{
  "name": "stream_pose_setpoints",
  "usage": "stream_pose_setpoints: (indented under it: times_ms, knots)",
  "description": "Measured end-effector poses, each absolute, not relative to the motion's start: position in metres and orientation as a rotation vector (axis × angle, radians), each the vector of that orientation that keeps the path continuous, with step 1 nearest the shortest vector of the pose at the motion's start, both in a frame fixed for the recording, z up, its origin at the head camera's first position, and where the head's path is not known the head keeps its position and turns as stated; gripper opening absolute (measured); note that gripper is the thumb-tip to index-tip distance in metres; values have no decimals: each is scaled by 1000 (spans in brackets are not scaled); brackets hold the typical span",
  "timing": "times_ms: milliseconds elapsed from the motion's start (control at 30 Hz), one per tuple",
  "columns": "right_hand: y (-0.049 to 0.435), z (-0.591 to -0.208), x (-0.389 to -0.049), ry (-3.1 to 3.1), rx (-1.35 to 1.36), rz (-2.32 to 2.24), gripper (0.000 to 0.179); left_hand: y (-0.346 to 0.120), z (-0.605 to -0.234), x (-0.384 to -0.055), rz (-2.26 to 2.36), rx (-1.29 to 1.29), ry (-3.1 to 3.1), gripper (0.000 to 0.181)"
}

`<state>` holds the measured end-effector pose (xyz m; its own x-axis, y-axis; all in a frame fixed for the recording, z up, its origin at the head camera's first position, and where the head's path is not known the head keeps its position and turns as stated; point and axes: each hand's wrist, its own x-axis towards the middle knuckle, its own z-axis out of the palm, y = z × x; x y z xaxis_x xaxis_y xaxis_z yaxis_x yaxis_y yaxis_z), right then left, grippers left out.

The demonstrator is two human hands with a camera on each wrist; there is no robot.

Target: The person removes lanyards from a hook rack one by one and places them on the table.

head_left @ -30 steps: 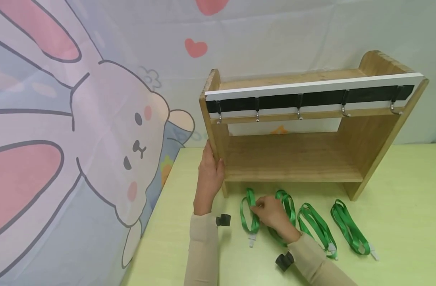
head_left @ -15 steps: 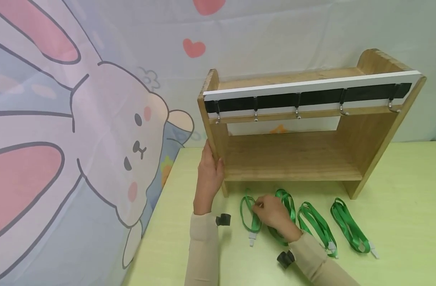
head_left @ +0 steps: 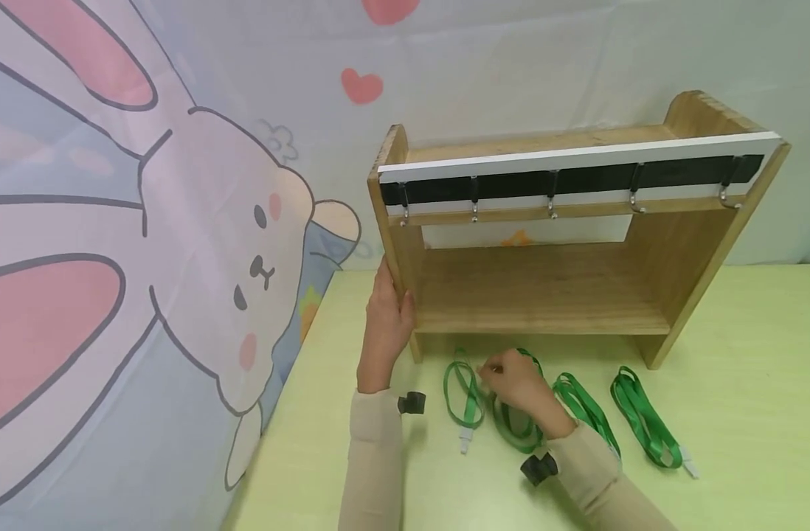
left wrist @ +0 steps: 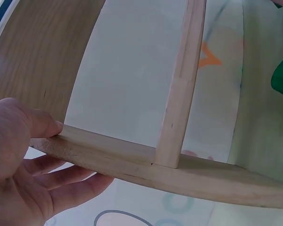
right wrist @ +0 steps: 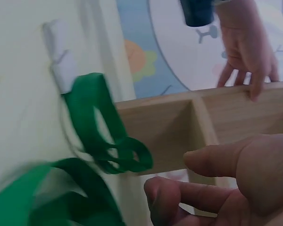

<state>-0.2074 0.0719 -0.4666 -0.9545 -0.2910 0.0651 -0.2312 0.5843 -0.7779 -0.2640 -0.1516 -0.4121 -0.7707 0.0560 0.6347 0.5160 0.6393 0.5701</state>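
Note:
My left hand (head_left: 386, 324) grips the left side panel of a wooden shelf rack (head_left: 544, 287); in the left wrist view its thumb (left wrist: 45, 125) lies on one face and the fingers go round the other. A green lanyard (head_left: 472, 407) with a pale clip lies looped on the table before the rack's left end. Just right of it is my right hand (head_left: 519, 380), partly over a second green lanyard (head_left: 526, 442). In the right wrist view, thumb and forefinger stand apart with nothing between them, near the first lanyard (right wrist: 89, 113).
Two more green lanyards, a third one (head_left: 586, 402) and a fourth one (head_left: 646, 420), lie to the right on the pale yellow-green table (head_left: 763, 354). Several metal hooks hang along a black-and-white strip (head_left: 597, 181) on the rack's upper front. A printed cloth (head_left: 206, 258) stands behind and left.
My right hand has let go of the leftmost lanyard's strap and shifted a little right. That strap now lies in a rounder loop. The left hand keeps its hold on the rack.

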Motion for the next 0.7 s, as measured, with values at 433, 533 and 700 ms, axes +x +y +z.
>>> stream_pose_setpoints:
  times_ms: [433,533,700]
  knots:
    - [88,-430,-208,2701,-527,-1364,27,-159,-402,-260,-1203,-383,-2430,73]
    - [91,-422,-206,2751,-531,-1362,25,-163,-401,-254,-1166,-374,-2457,74]
    - [99,-413,-201,2872,-515,-1323,23,-171,-399,-241,-1108,-349,-2508,74]
